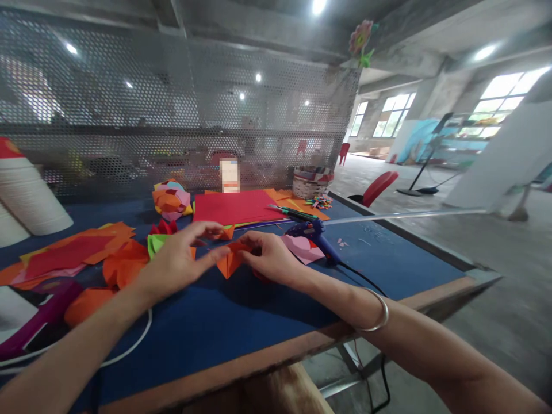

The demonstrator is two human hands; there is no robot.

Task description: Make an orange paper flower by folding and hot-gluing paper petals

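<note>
- From head view: folded orange paper (230, 266), lifted low over the blue worktop (185, 351), between both hands.
- Grasping folded orange paper at upper right with right hand (269, 259), in a thumb-and-fingers pinch.
- At left hand (172, 259), loose, spread fingers, with only the thumb tip at the paper's left edge; cannot tell if pressing.
- Could twist or slip free, being gripped mainly from one side.
- Could crumple or crease off-line if squeezed too hard; probably thin, easily marked.
- Could bump blue glue gun (308, 229) with right wrist, lying just beyond, by pink paper (297, 247).
- Could scorch fingers at its nozzle if hot; cannot tell heat from here.
- Could snag black cable (364, 279) on right forearm or bracelet (385, 313), running close by; would then drag the gun.
- Could tug white cord (144, 339) with left forearm, crossing near it, beside purple tool (52, 313).
- Could brush away small orange piece (227, 233) with left fingers, sitting just behind; easy to lose among similar-coloured paper.
</note>
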